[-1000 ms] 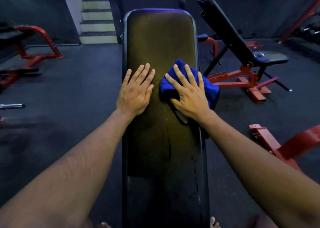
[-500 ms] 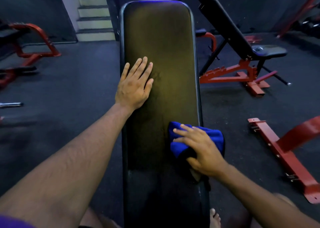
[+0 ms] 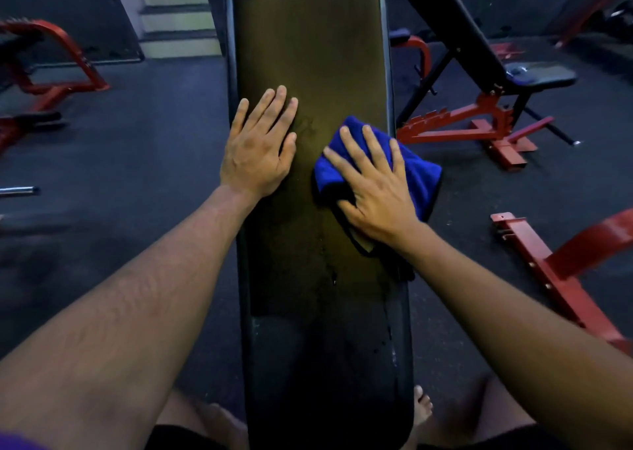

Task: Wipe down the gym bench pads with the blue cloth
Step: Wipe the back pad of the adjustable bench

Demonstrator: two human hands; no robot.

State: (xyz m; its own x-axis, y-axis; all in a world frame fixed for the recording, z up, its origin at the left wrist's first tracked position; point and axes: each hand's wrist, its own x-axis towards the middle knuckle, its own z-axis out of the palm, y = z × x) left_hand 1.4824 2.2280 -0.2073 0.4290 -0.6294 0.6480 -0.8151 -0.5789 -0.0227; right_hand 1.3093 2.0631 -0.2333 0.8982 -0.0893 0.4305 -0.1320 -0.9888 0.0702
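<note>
A long dark bench pad runs away from me down the middle of the view. My left hand lies flat on its left half, fingers straight. The folded blue cloth sits at the pad's right edge and hangs a little over it. My right hand presses down on the cloth with spread, straight fingers. Damp streaks show on the pad nearer to me.
An incline bench with a red frame stands to the right. More red frame parts lie on the floor at the near right, and red equipment at the left. Steps rise at the back. My bare feet flank the bench's near end.
My right hand has pushed the cloth away from me along the pad's right side, back level with my left hand. Half a second ago it was nearer me. The left hand stays put.
</note>
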